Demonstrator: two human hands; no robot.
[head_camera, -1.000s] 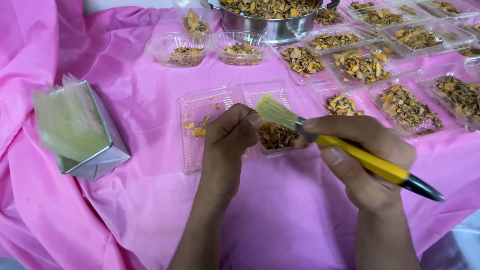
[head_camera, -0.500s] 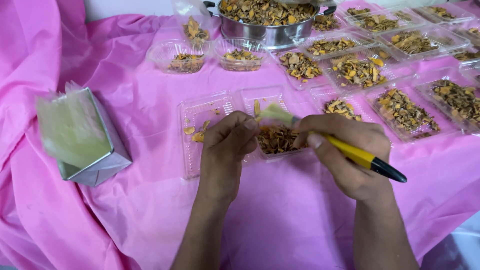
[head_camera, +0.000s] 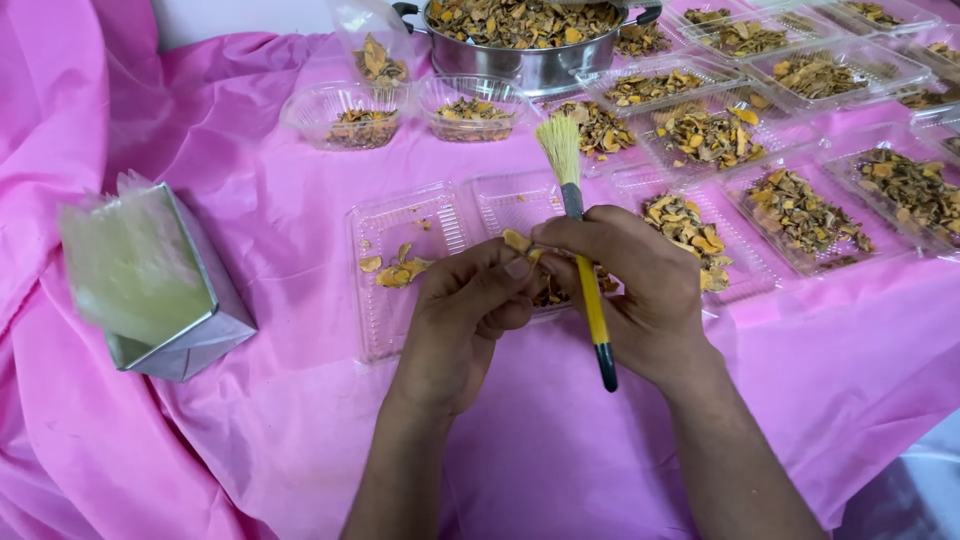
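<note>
Near the middle of the pink cloth (head_camera: 250, 230), over an open clear tray (head_camera: 400, 262), we see both hands meeting. The left hand (head_camera: 462, 325) pinches a small yellow-orange chip (head_camera: 516, 240) between thumb and fingertips, fingers curled in tight. The right hand (head_camera: 640, 295) is closed around a brush (head_camera: 578, 235) with a yellow handle, bristles pointing to the far side, black tip toward us; its thumb and forefinger also reach in to the chip, so the two hands touch there.

Our judgement on doing this well: keep the chip gripped at its edges so its faces stay free, hold it over the tray so anything dropped lands inside, and keep the brush pinned by the lower fingers so it doesn't swing into the filled trays.

Fingers: neither hand is spread. Left is shut on the chip. Right is wrapped on the brush handle, with no gap that we can see.

Around them: a few loose chips (head_camera: 398, 268) lie in the tray's left half; more sit under the hands, partly hidden. Right and far, several filled trays (head_camera: 800, 210) of the same dried pieces. Far centre, a steel pot (head_camera: 520, 40) heaped with them, two small cups (head_camera: 350, 115) beside it. Left, a foil-sided box (head_camera: 160, 285) holding a stack of clear greenish bags.
</note>
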